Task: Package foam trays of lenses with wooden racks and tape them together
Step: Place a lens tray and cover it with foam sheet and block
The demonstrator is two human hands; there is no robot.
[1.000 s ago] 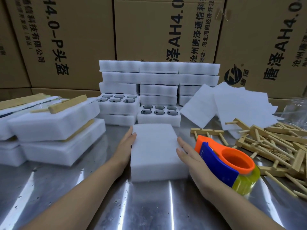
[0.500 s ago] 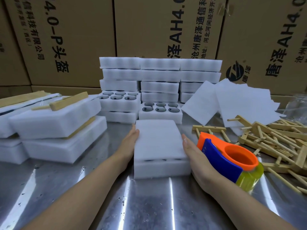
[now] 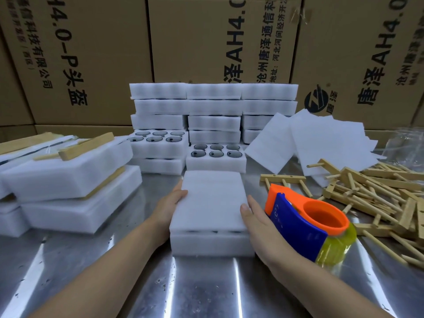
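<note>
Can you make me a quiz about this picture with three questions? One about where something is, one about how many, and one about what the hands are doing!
1. Where on the table is the loose pile of wooden racks?
A) left side
B) right side
C) front edge, nearest the person

2. How many lenses show in the open foam tray just behind the foam stack?
A) two
B) ten
C) six

3. What are the left hand and right hand doing?
A) each holding a side of the foam stack
B) lying flat on the table
C) picking up a rack

Answers:
1 B: the racks lie heaped at the right, past the orange and blue tape dispenser.
2 C: there are two rows of three dark lenses.
3 A: a thumb lies on top of the stack at each side edge.
</note>
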